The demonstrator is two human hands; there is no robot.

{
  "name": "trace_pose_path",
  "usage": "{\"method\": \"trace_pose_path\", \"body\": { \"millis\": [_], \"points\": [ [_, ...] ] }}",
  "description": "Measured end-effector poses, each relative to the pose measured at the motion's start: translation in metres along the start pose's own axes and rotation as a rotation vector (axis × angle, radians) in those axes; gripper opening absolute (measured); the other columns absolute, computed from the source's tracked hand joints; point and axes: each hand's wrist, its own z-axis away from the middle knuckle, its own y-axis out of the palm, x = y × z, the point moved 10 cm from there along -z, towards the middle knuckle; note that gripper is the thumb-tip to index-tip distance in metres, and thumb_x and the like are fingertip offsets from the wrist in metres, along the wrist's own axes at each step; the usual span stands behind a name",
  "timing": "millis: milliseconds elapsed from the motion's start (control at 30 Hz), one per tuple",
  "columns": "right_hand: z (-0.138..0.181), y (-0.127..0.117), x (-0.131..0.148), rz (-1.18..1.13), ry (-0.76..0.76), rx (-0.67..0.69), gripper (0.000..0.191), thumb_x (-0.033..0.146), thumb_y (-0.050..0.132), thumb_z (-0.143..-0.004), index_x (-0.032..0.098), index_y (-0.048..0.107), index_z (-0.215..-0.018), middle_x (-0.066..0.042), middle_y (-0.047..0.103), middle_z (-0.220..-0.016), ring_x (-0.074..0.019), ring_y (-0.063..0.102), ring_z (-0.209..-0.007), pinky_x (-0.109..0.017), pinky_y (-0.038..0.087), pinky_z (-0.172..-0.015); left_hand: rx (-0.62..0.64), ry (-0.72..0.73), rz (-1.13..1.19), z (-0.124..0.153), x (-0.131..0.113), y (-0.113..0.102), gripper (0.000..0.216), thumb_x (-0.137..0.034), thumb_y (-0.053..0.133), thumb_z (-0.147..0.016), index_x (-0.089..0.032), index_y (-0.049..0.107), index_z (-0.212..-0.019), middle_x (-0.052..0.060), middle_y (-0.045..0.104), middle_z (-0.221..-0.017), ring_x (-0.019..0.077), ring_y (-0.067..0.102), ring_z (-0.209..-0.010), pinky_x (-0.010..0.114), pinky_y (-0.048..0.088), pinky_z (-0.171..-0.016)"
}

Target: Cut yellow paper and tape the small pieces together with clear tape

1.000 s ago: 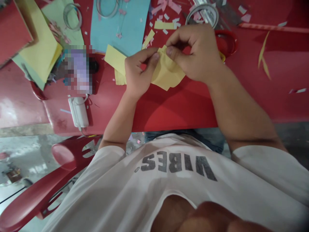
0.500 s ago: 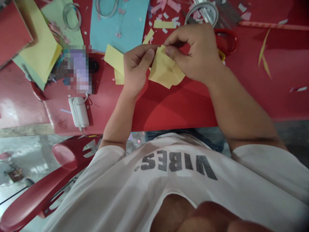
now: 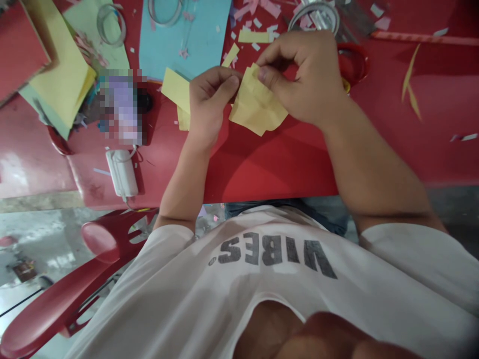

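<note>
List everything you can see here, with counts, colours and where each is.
Held paper: one, yellow, in right hand
Loose papers: two, yellow, by left hand
Paper strips: two, yellow, beyond hands
Slivers: two, yellow, right
Scraps: many, mostly pink and white, top
Large sheet: one, blue, top
Other sheets: several, yellow and green, upper left
Board: one, red, upper-left corner
Tape rolls: three, silvery, top
Stick: one, reddish, upper right
Loop: one, red, behind right hand
Pixelated object: one, mostly purple, left
Corded box: one, white, left
Table: one, red, beneath
Chair: one, red, lower left
Shirt: one, white, bottom
Left hand: one, bare, beside held paper
Right hand: one, bare, pinching held paper
</note>
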Motion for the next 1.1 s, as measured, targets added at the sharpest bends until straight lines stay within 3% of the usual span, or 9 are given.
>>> {"method": "trace_pose_path", "body": {
  "millis": [200,300,567,733,867,1000,1100],
  "points": [
    [-0.002,-0.004,-0.002,-0.045,0.027,-0.049,0.019,0.012,0.069,-0.086,0.03,0.074,-0.081,0.002,0.069,-0.078,-0.0208,0.061,-0.07,-0.038,0.041,-0.064,0.021,0.058,-0.074,0.003,-0.016,0.003,0.038,-0.062,0.089,-0.076,-0.027,0.075,-0.079,-0.002,0.059,-0.069,0.0104,0.043,-0.061,0.035,0.032,-0.057],
    [-0.002,-0.002,-0.003,-0.069,0.041,-0.034,0.019,0.012,0.068,-0.086,0.03,0.074,-0.082,0.001,0.069,-0.079,-0.0207,0.061,-0.07,-0.038,0.041,-0.063,0.022,0.002,-0.11,0.01,-0.021,0.009,0.022,-0.048,0.079,-0.091,-0.028,0.076,-0.084,0.0,0.056,-0.073,0.0129,0.045,-0.063,0.034,0.029,-0.059],
    [-0.002,0.0,0.0,-0.182,0.025,0.007,0.012,0.021,0.074,-0.081,0.031,0.079,-0.086,0.0,0.072,-0.079,-0.0211,0.066,-0.069,-0.037,0.048,-0.061,-0.049,0.041,-0.16,0.011,-0.017,0.008,0.013,-0.044,0.076,-0.088,-0.034,0.074,-0.079,0.003,0.062,-0.072,0.0197,0.053,-0.062,0.038,0.038,-0.057],
    [-0.004,0.003,0.003,-0.202,0.012,0.065,0.005,0.025,0.073,-0.084,0.03,0.076,-0.082,0.0,0.068,-0.076,-0.0191,0.06,-0.067,-0.037,0.043,-0.06,-0.023,0.069,-0.119,0.009,-0.015,0.009,0.033,-0.063,0.083,-0.079,-0.032,0.073,-0.077,0.001,0.061,-0.068,0.0157,0.047,-0.058,0.037,0.034,-0.054],
    [-0.005,0.004,0.002,-0.188,0.026,0.078,0.015,0.038,0.073,-0.086,0.03,0.069,-0.074,0.0,0.058,-0.069,-0.019,0.051,-0.063,-0.038,0.038,-0.058,-0.04,0.048,-0.127,0.011,-0.017,0.01,0.025,-0.056,0.081,-0.085,-0.033,0.073,-0.08,0.001,0.058,-0.07,0.0162,0.044,-0.06,0.037,0.032,-0.057],
    [-0.003,0.002,-0.005,-0.109,0.05,0.051,0.013,0.025,0.076,-0.079,0.03,0.066,-0.072,0.001,0.061,-0.07,-0.02,0.055,-0.063,-0.039,0.038,-0.058,-0.034,0.024,-0.14,0.015,-0.024,0.016,0.022,-0.053,0.079,-0.087,-0.033,0.074,-0.08,0.001,0.061,-0.071,0.0177,0.049,-0.061,0.037,0.036,-0.058],
    [-0.001,0.003,-0.006,-0.08,0.058,0.038,0.016,0.021,0.073,-0.08,0.028,0.063,-0.07,0.002,0.059,-0.069,-0.0187,0.053,-0.062,-0.038,0.038,-0.058,0.004,0.077,-0.096,0.014,-0.028,0.02,0.018,-0.054,0.081,-0.085,-0.037,0.076,-0.091,0.001,0.07,-0.084,0.0206,0.061,-0.072,0.038,0.043,-0.063]
  ]
}}
